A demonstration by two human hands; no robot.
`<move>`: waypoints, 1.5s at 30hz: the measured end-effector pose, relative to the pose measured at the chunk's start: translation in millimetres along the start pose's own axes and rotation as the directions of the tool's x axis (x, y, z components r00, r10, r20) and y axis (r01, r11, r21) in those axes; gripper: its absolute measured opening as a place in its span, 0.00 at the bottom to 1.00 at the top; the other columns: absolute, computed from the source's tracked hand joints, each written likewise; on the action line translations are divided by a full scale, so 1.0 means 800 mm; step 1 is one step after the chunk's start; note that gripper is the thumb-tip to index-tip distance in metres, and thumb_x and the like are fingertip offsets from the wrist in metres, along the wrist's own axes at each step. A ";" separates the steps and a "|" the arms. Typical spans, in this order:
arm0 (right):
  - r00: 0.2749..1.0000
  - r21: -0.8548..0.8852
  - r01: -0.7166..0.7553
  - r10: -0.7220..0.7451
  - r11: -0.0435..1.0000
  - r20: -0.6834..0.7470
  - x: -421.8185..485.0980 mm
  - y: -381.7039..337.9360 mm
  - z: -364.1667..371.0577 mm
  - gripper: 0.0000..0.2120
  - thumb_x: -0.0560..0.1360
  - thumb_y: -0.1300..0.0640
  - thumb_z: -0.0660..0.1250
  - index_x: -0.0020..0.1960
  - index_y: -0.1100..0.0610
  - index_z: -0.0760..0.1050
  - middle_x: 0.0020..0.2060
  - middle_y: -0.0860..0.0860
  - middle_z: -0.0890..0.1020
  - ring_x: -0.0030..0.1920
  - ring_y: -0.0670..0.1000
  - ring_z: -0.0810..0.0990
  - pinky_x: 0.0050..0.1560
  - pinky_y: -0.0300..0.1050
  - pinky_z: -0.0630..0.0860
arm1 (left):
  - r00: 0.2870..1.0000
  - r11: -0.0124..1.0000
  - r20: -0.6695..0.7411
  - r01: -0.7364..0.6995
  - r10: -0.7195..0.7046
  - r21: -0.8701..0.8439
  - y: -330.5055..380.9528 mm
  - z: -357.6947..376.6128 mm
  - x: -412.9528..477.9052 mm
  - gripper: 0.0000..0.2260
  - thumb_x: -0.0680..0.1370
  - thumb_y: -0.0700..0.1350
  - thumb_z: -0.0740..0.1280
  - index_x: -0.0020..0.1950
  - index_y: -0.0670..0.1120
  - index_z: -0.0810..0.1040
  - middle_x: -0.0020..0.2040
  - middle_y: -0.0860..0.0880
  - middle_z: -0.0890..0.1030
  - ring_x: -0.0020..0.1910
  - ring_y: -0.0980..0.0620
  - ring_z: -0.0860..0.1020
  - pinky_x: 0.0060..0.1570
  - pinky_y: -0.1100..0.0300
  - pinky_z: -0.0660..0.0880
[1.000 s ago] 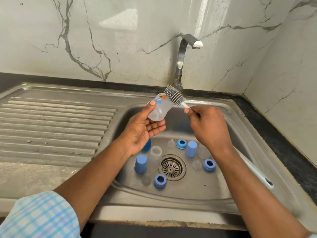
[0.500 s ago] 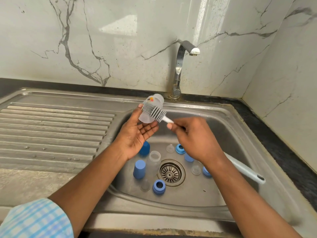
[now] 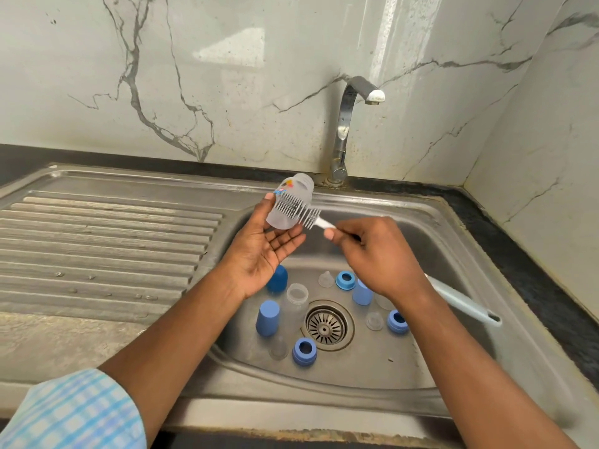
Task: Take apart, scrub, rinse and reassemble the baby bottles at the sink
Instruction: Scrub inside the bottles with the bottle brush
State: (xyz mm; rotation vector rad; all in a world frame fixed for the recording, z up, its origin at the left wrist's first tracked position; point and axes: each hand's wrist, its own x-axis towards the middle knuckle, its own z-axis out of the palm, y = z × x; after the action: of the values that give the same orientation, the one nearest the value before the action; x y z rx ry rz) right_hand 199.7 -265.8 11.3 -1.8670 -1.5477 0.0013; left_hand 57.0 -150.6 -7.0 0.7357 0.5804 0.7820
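**Clear plastic bottle under the brush, above the sink**

Head view: the bottle (image 3: 299, 187) is small, see-through and slightly frosted, with a wide threaded neck and a bright red, yellow and blue print on its side. It has no ring, teat or cap on it. It lies tilted, neck toward the tap (image 3: 346, 131), in the air over the back left edge of the sink (image 3: 453, 367).

The left hand (image 3: 262, 251) is palm up and pinches the bottle between the thumb on its left side and the fingers beneath it. The right hand (image 3: 379, 254) is curled round the white handle of the brush (image 3: 296, 209). The grey bristle head lies across the outside of the bottle, and the handle's far end sticks out behind the wrist.

In the basin below, round the drain (image 3: 325, 325), lie blue caps (image 3: 267, 318), blue rings (image 3: 304, 351), clear teats (image 3: 374, 320) and a second bare bottle (image 3: 296, 298).
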 end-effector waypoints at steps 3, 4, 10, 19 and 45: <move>0.984 0.003 -0.118 0.117 0.993 -0.137 0.005 0.015 -0.005 0.17 0.80 0.50 0.65 0.34 0.56 0.76 0.22 0.48 0.67 0.25 0.49 0.64 0.29 0.45 0.62 | 1.000 1.000 0.018 0.020 -0.021 0.022 -0.006 0.004 -0.003 0.22 0.78 0.56 0.66 0.62 0.40 0.76 0.43 0.43 0.85 0.41 0.52 0.85 0.41 0.58 0.82; 0.977 0.006 -0.147 0.146 0.989 -0.154 0.005 0.018 -0.006 0.18 0.80 0.49 0.65 0.33 0.54 0.74 0.22 0.47 0.67 0.25 0.50 0.64 0.29 0.45 0.62 | 0.999 0.999 0.023 0.027 -0.028 0.028 -0.008 0.006 -0.003 0.22 0.78 0.56 0.66 0.62 0.40 0.76 0.43 0.42 0.85 0.41 0.52 0.85 0.41 0.58 0.82; 0.993 0.014 -0.091 0.092 0.996 -0.070 -0.001 0.009 -0.003 0.17 0.80 0.49 0.65 0.37 0.57 0.78 0.21 0.48 0.66 0.24 0.48 0.62 0.27 0.43 0.60 | 0.997 0.998 0.058 0.059 -0.059 0.009 -0.007 0.003 -0.001 0.19 0.79 0.53 0.66 0.62 0.40 0.75 0.43 0.41 0.85 0.43 0.49 0.85 0.46 0.54 0.83; 0.996 0.011 -0.071 0.071 0.997 -0.049 -0.005 0.000 -0.002 0.18 0.80 0.49 0.65 0.36 0.58 0.77 0.21 0.48 0.68 0.24 0.48 0.62 0.27 0.44 0.61 | 0.991 0.993 0.134 0.008 -0.024 0.121 -0.008 -0.001 -0.001 0.29 0.71 0.52 0.70 0.67 0.39 0.74 0.51 0.40 0.84 0.49 0.47 0.84 0.51 0.54 0.82; 0.999 0.002 -0.049 0.049 0.999 -0.019 -0.008 -0.001 0.000 0.18 0.80 0.50 0.66 0.33 0.54 0.75 0.21 0.48 0.67 0.23 0.48 0.63 0.27 0.44 0.61 | 0.999 0.992 0.018 0.032 -0.035 0.124 -0.005 0.000 0.002 0.25 0.80 0.61 0.60 0.62 0.41 0.76 0.39 0.44 0.85 0.36 0.54 0.82 0.36 0.61 0.81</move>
State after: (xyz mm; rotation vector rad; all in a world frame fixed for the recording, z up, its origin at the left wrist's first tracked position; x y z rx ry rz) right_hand 196.7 -271.4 8.9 -1.8986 -1.4883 0.0071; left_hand 59.7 -151.5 -10.4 0.8445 0.6254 0.7114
